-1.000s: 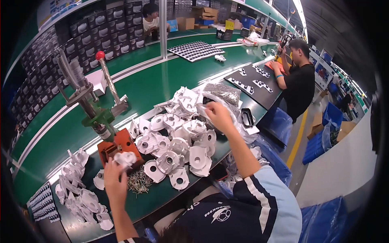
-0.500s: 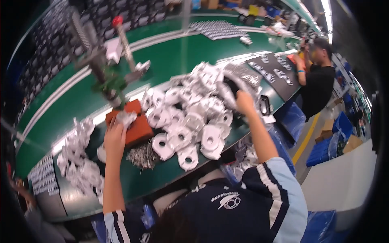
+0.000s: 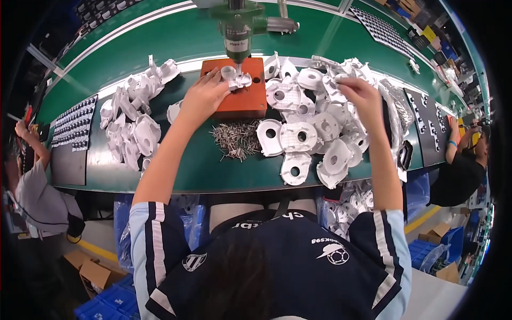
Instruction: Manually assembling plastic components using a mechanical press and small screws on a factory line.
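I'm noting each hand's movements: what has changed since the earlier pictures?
The right hand has moved left from the clear bag to the white pile. The left hand brought its white part onto the orange block, under the press. The metal bits stay before the block.

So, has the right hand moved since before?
Yes: the right hand moved left, off the clear bag and closer to the orange block.

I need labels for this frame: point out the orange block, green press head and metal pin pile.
Orange block (image 3: 248, 100), head view: bare top face.
Green press head (image 3: 237, 31), head view: green body.
Metal pin pile (image 3: 236, 140), head view: its middle.
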A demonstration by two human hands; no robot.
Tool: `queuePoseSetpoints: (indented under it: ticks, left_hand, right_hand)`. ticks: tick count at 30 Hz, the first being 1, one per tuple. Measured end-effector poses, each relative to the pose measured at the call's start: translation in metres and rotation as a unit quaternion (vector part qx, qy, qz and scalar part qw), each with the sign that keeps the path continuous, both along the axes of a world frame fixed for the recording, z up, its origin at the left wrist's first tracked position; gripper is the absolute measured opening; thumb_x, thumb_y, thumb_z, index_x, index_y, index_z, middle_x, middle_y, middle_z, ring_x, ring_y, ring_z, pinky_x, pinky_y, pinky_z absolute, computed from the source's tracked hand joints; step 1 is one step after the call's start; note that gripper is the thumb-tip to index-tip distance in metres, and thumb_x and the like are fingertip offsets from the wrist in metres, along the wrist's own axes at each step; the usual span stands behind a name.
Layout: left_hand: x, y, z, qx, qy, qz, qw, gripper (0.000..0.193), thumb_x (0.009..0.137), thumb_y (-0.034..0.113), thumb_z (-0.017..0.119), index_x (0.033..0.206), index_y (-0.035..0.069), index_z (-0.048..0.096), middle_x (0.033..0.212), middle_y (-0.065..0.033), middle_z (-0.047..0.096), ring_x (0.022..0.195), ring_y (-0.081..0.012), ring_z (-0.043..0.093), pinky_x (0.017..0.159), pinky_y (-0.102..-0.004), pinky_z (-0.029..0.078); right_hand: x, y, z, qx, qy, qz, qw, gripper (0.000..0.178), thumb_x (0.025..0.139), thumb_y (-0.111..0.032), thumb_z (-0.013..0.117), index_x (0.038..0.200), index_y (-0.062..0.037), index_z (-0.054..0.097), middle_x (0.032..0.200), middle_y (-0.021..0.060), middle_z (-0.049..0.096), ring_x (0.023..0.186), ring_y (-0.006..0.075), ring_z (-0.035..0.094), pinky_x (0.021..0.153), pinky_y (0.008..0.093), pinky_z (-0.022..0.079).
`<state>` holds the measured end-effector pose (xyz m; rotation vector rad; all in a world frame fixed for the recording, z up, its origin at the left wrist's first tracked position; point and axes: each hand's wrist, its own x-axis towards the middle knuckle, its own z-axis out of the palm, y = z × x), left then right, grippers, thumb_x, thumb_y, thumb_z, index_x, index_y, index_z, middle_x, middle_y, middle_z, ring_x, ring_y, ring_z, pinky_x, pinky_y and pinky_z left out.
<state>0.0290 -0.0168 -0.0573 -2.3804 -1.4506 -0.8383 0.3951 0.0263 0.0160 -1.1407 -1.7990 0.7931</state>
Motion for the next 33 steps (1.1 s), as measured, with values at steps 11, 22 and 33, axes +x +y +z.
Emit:
queuePoseSetpoints:
  ticks: [11, 22, 33]
  left_hand:
    - [0.008, -0.003, -0.005, -0.037, -0.036, -0.025, 0.998, 0.035, 0.078, 0.031, 0.066, 0.088, 0.0, 0.056, 0.116, -0.0215, 0.054, 0.113, -0.0415, 0.047, 0.096, -0.0457, 0.038]
    - [0.007, -0.006, -0.01, -0.012, -0.063, 0.002, 0.998, 0.041, 0.075, 0.037, 0.068, 0.092, 0.002, 0.055, 0.114, -0.0173, 0.056, 0.115, -0.0373, 0.047, 0.097, -0.0447, 0.038]
    - [0.009, -0.008, -0.011, -0.007, -0.07, 0.007, 0.997, 0.041, 0.076, 0.035, 0.067, 0.096, 0.002, 0.056, 0.114, -0.0169, 0.057, 0.116, -0.0362, 0.047, 0.098, -0.0437, 0.038]
  right_hand:
    - [-0.173, 0.05, -0.063, -0.065, -0.002, 0.172, 0.983, 0.024, 0.075, -0.019, 0.069, 0.089, 0.0001, 0.068, 0.082, 0.0089, 0.067, 0.07, 0.0127, 0.058, 0.067, 0.0273, 0.047]
    - [-0.175, 0.048, -0.059, 0.372, -0.219, 0.207, 0.878, 0.016, 0.072, -0.014, 0.065, 0.086, -0.0057, 0.068, 0.083, 0.0057, 0.066, 0.083, 0.0248, 0.056, 0.078, 0.0341, 0.046]
    - [-0.169, 0.014, -0.054, 0.416, -0.307, 0.193, 0.834, 0.009, 0.074, -0.014, 0.059, 0.077, -0.0049, 0.058, 0.087, 0.007, 0.062, 0.085, 0.0224, 0.055, 0.078, 0.0361, 0.043]
